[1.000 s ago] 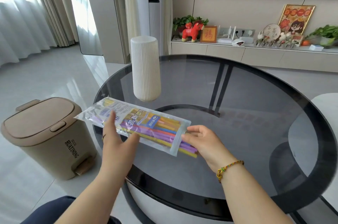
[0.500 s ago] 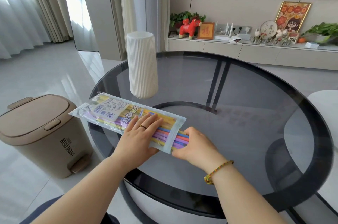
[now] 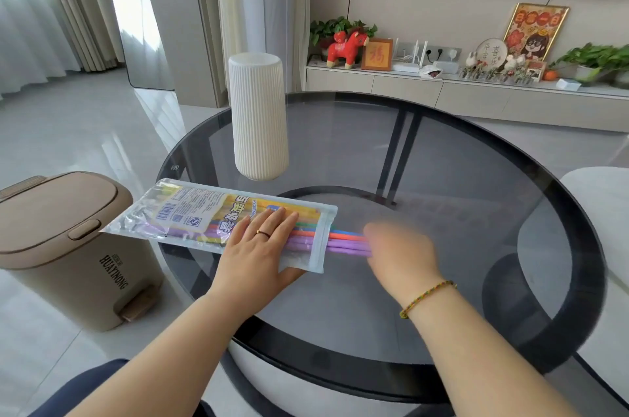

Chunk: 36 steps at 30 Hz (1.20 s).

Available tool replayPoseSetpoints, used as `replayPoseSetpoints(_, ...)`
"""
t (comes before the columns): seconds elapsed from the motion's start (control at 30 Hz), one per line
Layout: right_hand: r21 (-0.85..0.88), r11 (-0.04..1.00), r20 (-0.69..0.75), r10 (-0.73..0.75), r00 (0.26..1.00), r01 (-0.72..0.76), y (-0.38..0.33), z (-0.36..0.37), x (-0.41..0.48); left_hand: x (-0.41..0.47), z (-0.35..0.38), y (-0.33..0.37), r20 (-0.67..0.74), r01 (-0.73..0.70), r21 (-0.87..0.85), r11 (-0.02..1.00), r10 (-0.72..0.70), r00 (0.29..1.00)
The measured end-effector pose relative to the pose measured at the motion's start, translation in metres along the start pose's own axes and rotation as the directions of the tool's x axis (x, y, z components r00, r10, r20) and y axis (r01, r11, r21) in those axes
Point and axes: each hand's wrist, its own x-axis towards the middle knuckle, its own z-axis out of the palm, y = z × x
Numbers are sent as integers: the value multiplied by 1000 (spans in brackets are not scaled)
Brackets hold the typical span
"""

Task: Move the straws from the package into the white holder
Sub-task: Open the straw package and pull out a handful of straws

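Note:
The clear straw package (image 3: 190,212) lies flat on the round dark glass table (image 3: 442,185), its left end past the table's edge. My left hand (image 3: 258,250) presses flat on the package's right half, fingers spread. Several coloured straws (image 3: 343,241), purple, orange and blue, stick out of the package's open right end. My right hand (image 3: 401,253), blurred by motion, is closed on the straws' right ends. The tall white ribbed holder (image 3: 258,117) stands upright on the table behind the package, apart from both hands.
A beige pedal bin (image 3: 64,246) stands on the floor left of the table, under the package's overhanging end. A white seat (image 3: 599,212) is at the right edge. A low cabinet (image 3: 476,96) with plants and ornaments runs along the back wall.
My left hand went from resting on its edge to lying flat on the package. My right hand moved right, drawing the straws farther out of the open end.

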Motion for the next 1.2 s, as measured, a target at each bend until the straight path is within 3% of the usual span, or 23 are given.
replayPoseSetpoints(0.2,-51,993,-20,105,994,-105,27,-5,-14,-4,-5,6,-25,8,7,1000,-8,1000)
replayPoseSetpoints(0.33,-86,996,-113,7,994,-17,11,0,-11,-5,-5,15,12,45,14,999,-45,999)
replayPoseSetpoints(0.43,-57,996,-101,-71,992,66,-8,6,-7,-5,-4,21,-8,12,57,998,-12,1000)
replayPoseSetpoints(0.57,-28,996,-88,-83,993,81,-9,8,-3,-4,-1,22,-57,8,96,995,-2,998)
replayPoseSetpoints(0.83,-13,1000,-151,-20,988,18,19,10,-8,2,-6,20,48,25,125,992,-31,998)
replayPoseSetpoints(0.87,-17,999,-169,-51,984,49,19,8,-11,3,-5,20,17,26,153,988,-29,999)
replayPoseSetpoints(0.93,82,981,-353,-135,926,174,13,6,-17,5,-4,20,-25,55,160,986,-51,998)
replayPoseSetpoints(1.0,378,891,-492,-36,870,251,4,0,-25,7,-9,22,-29,103,109,989,-100,995)
replayPoseSetpoints(1.03,572,795,-390,50,919,200,2,-2,-27,7,-10,23,-43,118,83,990,-114,993)
replayPoseSetpoints(1.07,717,693,-184,90,979,71,-1,-4,-29,7,-11,23,-67,118,82,990,-112,991)
replayPoseSetpoints(1.1,786,609,56,101,993,-107,-3,-3,-31,7,-12,23,-74,110,89,990,-104,992)
replayPoseSetpoints(1.13,835,491,224,108,969,-248,-6,-2,-33,7,-13,24,-99,97,94,991,-88,991)
replayPoseSetpoints(1.2,917,133,358,145,922,-377,-10,2,-32,6,-17,27,-143,69,103,992,-54,988)
